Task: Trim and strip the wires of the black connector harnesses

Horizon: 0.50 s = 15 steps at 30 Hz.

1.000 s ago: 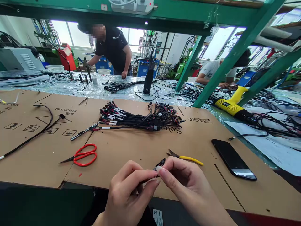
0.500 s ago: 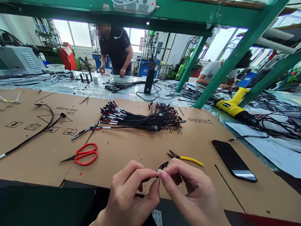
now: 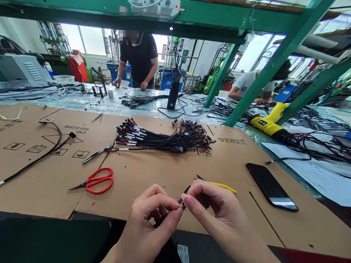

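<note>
Between my two hands is a small cable end (image 3: 183, 201) with thin coloured wires and a dark tip. My left hand (image 3: 153, 219) pinches it between thumb and forefinger. My right hand (image 3: 219, 212) closes its thumb and fingers on the upper part of the same cable end. The fingers hide most of it. Just behind my right hand lie cutting pliers (image 3: 223, 187) with yellow handles, their jaws partly covered. Red-handled scissors (image 3: 99, 180) rest on the cardboard to the left. Beyond my hands is a thick bundle of black cables (image 3: 161, 140) with white labels.
A slim metal tool (image 3: 95, 154) lies by the bundle. A black phone (image 3: 271, 186) sits at the right, below a yellow heat gun (image 3: 267, 124). One black cable (image 3: 35, 160) crosses the cardboard (image 3: 137, 171) at left. Two people work across the table beyond a green frame (image 3: 253, 69).
My right fingers have shifted slightly left and up on the cable end, covering more of the pliers' jaws. My left thumb has moved up to meet the forefinger.
</note>
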Tool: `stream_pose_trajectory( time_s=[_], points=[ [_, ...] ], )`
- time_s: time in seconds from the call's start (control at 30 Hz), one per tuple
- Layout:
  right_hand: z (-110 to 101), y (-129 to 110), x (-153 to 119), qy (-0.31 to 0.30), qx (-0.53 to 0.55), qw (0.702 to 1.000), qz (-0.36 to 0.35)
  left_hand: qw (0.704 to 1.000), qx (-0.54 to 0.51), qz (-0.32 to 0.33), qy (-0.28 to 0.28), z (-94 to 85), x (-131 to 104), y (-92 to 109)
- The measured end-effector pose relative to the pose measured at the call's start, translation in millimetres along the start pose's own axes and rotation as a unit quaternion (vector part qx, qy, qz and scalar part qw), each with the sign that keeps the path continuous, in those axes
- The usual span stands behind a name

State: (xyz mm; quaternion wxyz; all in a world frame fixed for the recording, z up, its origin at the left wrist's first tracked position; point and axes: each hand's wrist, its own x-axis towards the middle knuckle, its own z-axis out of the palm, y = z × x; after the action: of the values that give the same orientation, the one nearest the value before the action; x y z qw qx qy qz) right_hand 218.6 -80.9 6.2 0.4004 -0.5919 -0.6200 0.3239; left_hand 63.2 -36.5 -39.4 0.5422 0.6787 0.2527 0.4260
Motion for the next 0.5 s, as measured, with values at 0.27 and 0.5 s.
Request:
stream_pose_trajectory(
  time_s=[0.27,0.5],
  points=[
    [-2,4,-1,0.036,-0.066,0.973,-0.220,0.956,-0.245,-0.122,-0.103,-0.7,6,2],
    [1,12,1,0.016,-0.007,0.988,-0.151,0.951,-0.281,-0.119,-0.056,-2.0,1,0]
  ],
)
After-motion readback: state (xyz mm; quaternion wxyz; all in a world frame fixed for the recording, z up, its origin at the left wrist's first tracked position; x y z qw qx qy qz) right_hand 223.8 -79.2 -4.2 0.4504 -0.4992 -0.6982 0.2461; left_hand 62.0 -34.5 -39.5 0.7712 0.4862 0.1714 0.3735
